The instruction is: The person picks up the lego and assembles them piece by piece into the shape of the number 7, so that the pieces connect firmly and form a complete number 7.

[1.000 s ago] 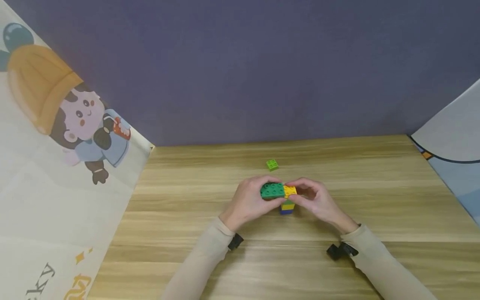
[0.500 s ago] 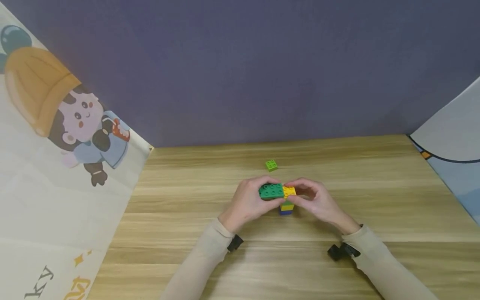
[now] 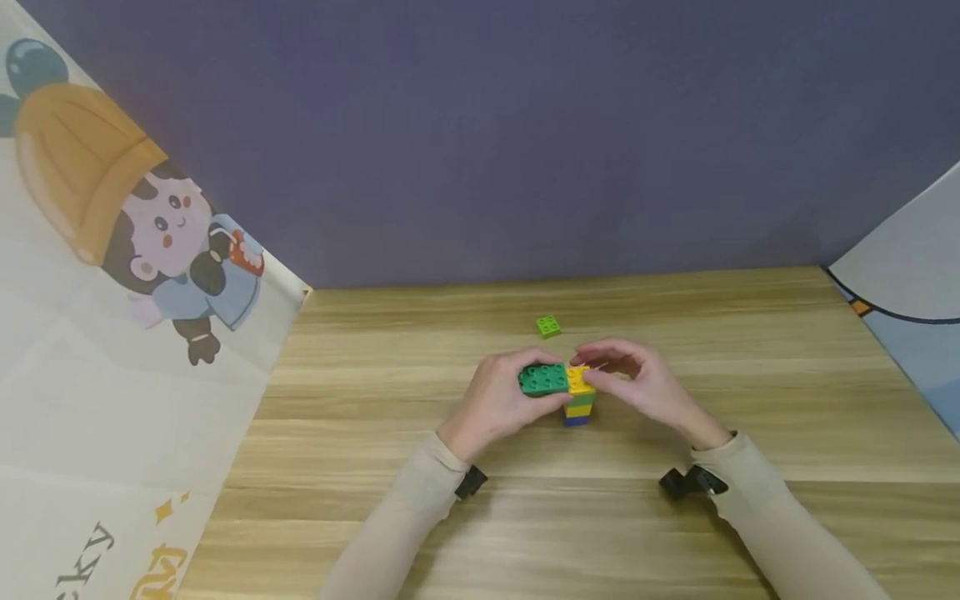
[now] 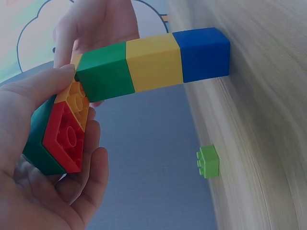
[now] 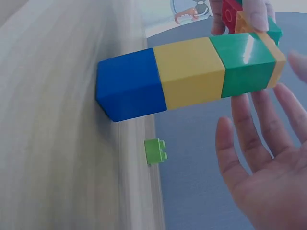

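A brick tower stands upright on the table: a blue brick [image 4: 204, 55] at the bottom, then a yellow brick [image 4: 154, 62], a green brick [image 4: 106, 72] and a thin yellow-orange piece [image 5: 274, 60] on top. That piece reaches out sideways, beside a red piece [image 4: 62, 139], whose hollow underside shows in the left wrist view. Above these lies a studded dark green brick [image 3: 543, 379]. My left hand [image 3: 495, 404] grips the dark green brick, thumb on the near side. My right hand [image 3: 641, 387] is beside the tower top, fingers loosely spread, thumb off the bricks in the right wrist view.
One light green brick [image 3: 548, 326] lies on the wooden table [image 3: 405, 350] behind the tower. A dark blue-grey panel [image 3: 525, 150] rises at the table's back edge, with printed panels [image 3: 90, 400] at the sides.
My right hand has loosened from the yellow piece and shifted slightly right, showing more of the tower. The left hand keeps its grip on the dark green brick.
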Demonstrator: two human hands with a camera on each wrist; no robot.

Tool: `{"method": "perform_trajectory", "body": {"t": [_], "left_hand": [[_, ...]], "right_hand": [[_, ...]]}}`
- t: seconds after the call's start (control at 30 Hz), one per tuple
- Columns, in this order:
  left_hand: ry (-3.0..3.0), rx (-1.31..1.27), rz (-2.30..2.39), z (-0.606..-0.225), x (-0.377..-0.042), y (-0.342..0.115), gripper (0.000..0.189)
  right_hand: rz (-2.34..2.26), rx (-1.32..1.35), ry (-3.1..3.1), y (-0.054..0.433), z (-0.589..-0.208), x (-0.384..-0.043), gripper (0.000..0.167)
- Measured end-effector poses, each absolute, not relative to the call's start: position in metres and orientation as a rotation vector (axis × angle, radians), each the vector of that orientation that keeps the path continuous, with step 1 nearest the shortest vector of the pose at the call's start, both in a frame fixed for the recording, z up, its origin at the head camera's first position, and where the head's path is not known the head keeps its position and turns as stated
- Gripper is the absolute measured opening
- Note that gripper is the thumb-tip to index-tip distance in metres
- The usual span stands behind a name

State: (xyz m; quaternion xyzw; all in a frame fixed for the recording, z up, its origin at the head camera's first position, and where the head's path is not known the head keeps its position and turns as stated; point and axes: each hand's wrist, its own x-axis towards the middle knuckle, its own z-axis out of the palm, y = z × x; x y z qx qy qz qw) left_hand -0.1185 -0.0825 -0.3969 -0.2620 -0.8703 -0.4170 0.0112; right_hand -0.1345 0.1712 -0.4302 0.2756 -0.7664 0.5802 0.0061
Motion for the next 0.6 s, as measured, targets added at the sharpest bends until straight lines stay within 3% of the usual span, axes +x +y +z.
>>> {"method": "perform_trajectory", "body": {"t": [0.27, 0.6], "left_hand": [[-2.715, -0.818, -1.269, -0.396, -0.118, -0.082, 0.042], [-2.724, -0.824, -1.272, -0.395, -0.118, -0.079, 0.042]], "right_hand": [[1.813, 0.693, -2.469, 0.169, -0.423, -0.150, 0.025], [1.653, 0.400, -2.660, 0.171, -0.429, -0.175, 0.034]]}}
